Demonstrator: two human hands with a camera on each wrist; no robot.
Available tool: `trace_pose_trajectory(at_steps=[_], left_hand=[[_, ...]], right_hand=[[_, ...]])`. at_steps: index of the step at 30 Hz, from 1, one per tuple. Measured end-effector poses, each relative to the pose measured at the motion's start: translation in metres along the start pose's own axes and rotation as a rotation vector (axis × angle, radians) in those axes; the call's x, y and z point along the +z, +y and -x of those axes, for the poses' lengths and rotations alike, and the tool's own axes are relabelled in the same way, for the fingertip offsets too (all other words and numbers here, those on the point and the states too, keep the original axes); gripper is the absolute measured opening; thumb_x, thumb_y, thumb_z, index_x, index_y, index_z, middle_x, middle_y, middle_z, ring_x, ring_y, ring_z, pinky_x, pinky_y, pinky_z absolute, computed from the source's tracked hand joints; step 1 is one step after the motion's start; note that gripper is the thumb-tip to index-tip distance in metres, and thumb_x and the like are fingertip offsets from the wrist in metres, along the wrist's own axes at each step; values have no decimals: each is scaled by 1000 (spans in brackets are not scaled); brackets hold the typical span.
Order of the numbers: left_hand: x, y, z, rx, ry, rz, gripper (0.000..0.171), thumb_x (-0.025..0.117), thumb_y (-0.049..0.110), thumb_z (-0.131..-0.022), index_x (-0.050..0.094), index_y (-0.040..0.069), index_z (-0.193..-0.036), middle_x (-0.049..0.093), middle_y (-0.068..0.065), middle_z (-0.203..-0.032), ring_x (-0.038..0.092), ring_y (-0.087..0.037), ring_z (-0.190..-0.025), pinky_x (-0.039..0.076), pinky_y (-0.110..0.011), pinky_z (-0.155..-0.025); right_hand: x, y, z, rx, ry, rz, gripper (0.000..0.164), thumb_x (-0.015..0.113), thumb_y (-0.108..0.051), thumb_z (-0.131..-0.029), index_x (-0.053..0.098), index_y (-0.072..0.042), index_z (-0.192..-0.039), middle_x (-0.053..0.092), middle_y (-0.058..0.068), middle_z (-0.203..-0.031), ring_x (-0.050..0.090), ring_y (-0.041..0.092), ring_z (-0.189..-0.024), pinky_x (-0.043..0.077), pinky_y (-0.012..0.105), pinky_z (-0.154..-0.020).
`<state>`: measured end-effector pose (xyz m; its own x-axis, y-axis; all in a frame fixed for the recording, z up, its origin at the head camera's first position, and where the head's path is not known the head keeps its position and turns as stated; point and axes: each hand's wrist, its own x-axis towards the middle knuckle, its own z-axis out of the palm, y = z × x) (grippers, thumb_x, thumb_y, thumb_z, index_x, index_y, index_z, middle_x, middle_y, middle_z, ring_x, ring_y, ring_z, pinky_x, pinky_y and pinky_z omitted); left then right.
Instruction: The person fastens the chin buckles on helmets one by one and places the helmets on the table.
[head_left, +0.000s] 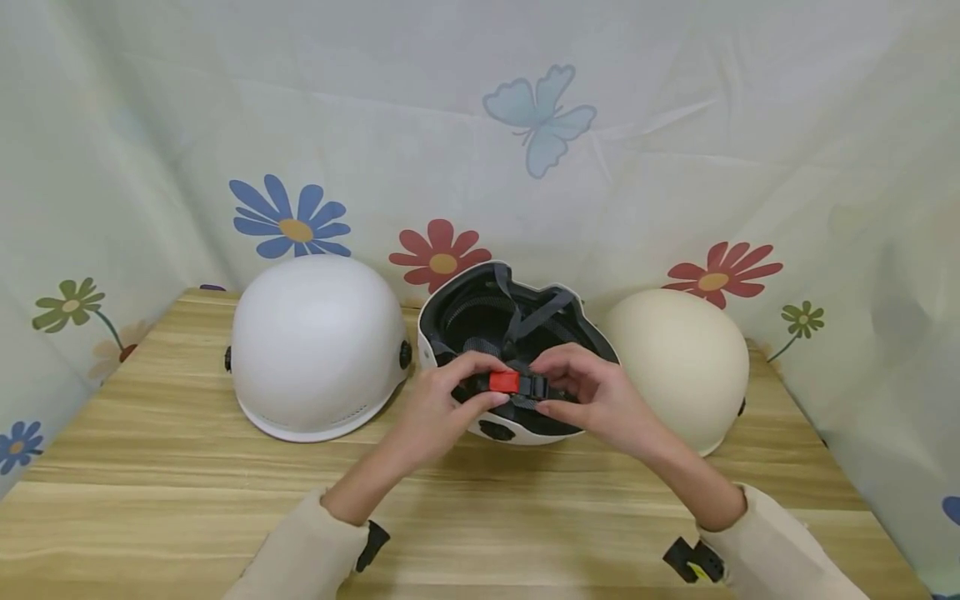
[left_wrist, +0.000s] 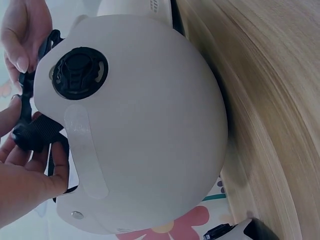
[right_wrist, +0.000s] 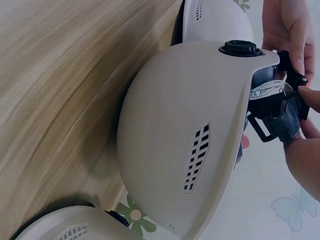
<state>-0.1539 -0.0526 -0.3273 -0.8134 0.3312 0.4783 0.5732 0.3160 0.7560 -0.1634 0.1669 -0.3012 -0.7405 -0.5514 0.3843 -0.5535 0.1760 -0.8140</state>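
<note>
Pinched from both ends, a chin-strap buckle point(head_left: 519, 384) sits between the left hand point(head_left: 441, 408) and the right hand point(head_left: 609, 406), over the mouth of an upturned off-white helmet point(left_wrist: 150, 125) on a wood-grain table point(head_left: 172, 483), seen from my remote post.

Finger and thumb of each hand grip the buckle; whether its halves are fully latched, I cannot tell. I judge it light, hard plastic, slightly slick, best held by its ends, clear of the red tab point(head_left: 504, 382); the webbing straps point(head_left: 542, 312) should prove soft and limp. I expect the helmet to be light and stiff, apt to rock on its rounded shell, and best steadied by the rim. My count: three helmets, with a white helmet point(head_left: 318, 346) at left and a cream helmet point(head_left: 682, 358) at right; one buckle; two hands.
</note>
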Motion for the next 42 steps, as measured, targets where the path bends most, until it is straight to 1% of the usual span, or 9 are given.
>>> trace_pose_trajectory(at_steps=[7,11,14,19,22,26,29,34,42], left_hand=[[-2,2,-1,-8,-4,-68,37,76,7,-73,61,11,-106,67,-2,-100,60,-15,-91,48,-33,-78],[-1,2,-2,5,22,-55,38,76,4,-71,62,8,-106,66,-4,-102,61,-15,-92,48,-32,-82],[-2,1,-2,32,54,-34,35,78,3,-69,63,4,-101,63,-6,-103,60,-16,-93,49,-31,-83],[-3,0,-3,68,78,-27,29,78,6,-69,65,5,-94,60,-4,-98,57,-15,-89,50,-29,-80],[-5,1,-4,56,79,-16,28,77,9,-71,66,6,-97,61,-2,-96,56,-14,-87,50,-29,-78],[-6,1,-4,-15,85,60,33,76,11,-74,61,7,-102,63,-2,-97,59,-15,-87,49,-30,-80],[-5,1,-5,-47,101,108,32,76,11,-74,58,7,-100,65,-4,-95,61,-16,-87,49,-31,-82],[-5,1,-5,-39,113,112,22,76,10,-73,64,6,-91,66,-5,-95,62,-16,-84,50,-30,-80],[-7,-1,-3,-49,100,124,20,74,12,-76,67,8,-94,66,-2,-90,61,-15,-81,50,-32,-72]], right_hand=[[1,0,-1,-41,11,75,31,68,12,-73,60,6,-103,56,16,-105,59,22,-89,50,28,-80],[1,0,-1,-47,23,160,31,70,8,-74,61,1,-103,59,13,-107,59,22,-92,50,33,-80],[1,0,-1,-53,28,210,30,70,6,-75,62,-1,-103,61,11,-107,59,20,-90,51,37,-78],[0,0,-2,-55,36,252,29,71,5,-74,62,-2,-101,62,7,-96,57,17,-76,52,29,-69],[0,-1,-2,-44,37,247,28,71,6,-74,61,-1,-100,60,7,-93,56,17,-73,52,27,-67],[0,-3,-2,8,33,208,27,69,5,-76,60,0,-101,59,7,-92,56,18,-75,52,27,-68],[-1,-5,-2,54,32,181,26,69,4,-77,60,0,-101,59,7,-92,57,19,-77,51,26,-70],[-1,-5,-2,83,37,171,26,69,4,-77,60,0,-101,60,7,-91,57,20,-77,51,25,-71],[0,-6,-2,87,43,172,25,69,3,-77,60,1,-100,60,8,-89,57,19,-76,51,27,-69]])
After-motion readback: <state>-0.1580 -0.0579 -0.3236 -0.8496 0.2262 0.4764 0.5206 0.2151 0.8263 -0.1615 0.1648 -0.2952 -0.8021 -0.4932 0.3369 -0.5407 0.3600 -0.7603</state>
